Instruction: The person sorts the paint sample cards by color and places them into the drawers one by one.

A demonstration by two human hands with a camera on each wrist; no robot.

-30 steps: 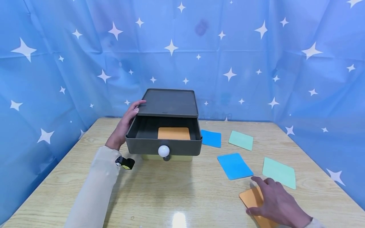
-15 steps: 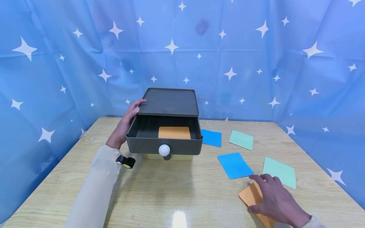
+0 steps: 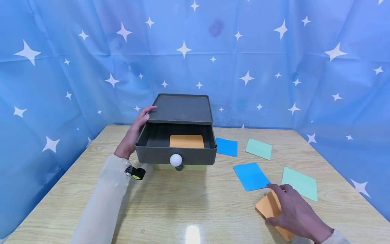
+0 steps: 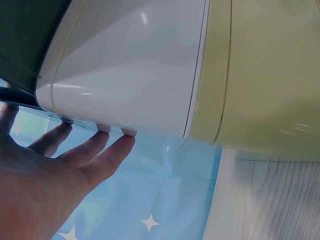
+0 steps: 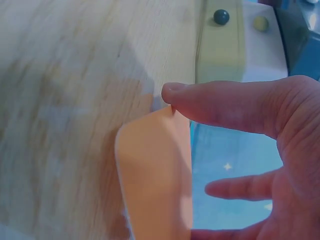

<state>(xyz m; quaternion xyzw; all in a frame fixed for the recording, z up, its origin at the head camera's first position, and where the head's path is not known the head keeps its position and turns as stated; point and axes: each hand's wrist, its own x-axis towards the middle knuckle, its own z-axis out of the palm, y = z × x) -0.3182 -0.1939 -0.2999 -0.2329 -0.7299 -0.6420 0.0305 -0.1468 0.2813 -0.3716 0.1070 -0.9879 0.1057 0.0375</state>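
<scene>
A small drawer unit stands at the table's middle, its dark grey top [image 3: 182, 108] above a pulled-out dark grey drawer [image 3: 155, 156] with a white knob [image 3: 175, 160]. Inside that drawer lies an orange card [image 3: 186, 141]. My left hand [image 3: 134, 135] rests against the unit's left side; in the left wrist view its straight fingers touch the white tier [image 4: 125, 75]. At the front right, my right hand [image 3: 295, 213] holds another orange card [image 3: 268, 205] between thumb and fingers. In the right wrist view this card [image 5: 155, 170] is tilted and partly raised off the table.
Two blue cards [image 3: 251, 177] and two light green cards [image 3: 300, 184] lie flat to the right of the unit. The pale yellow bottom tier [image 5: 220, 55] has a dark knob [image 5: 221, 17]. A blue star-patterned curtain [image 3: 259, 61] surrounds the wooden table [image 3: 170, 210].
My right hand and the orange card in it have shifted slightly up and away from the front edge. The left hand stays on the unit. The whole view has shifted slightly.
</scene>
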